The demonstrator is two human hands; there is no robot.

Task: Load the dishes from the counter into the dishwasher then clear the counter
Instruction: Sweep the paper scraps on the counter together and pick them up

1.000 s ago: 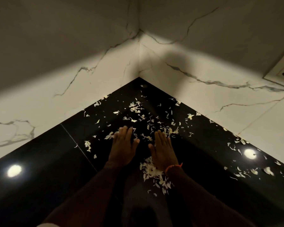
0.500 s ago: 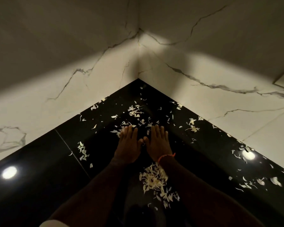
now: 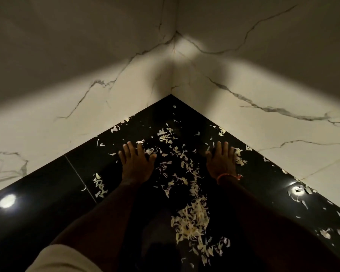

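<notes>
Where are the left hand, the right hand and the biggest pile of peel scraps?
left hand (image 3: 136,163), head view, back of the hand.
right hand (image 3: 221,161), head view, back of the hand.
pile of peel scraps (image 3: 191,222), head view, middle of the heap on the counter.

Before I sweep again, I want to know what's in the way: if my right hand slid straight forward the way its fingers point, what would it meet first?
The right hand lies flat on the black counter, fingers pointing toward the right marble wall. A few pale scraps lie just ahead; past them it would probably meet that wall, though depth is hard to judge.
</notes>
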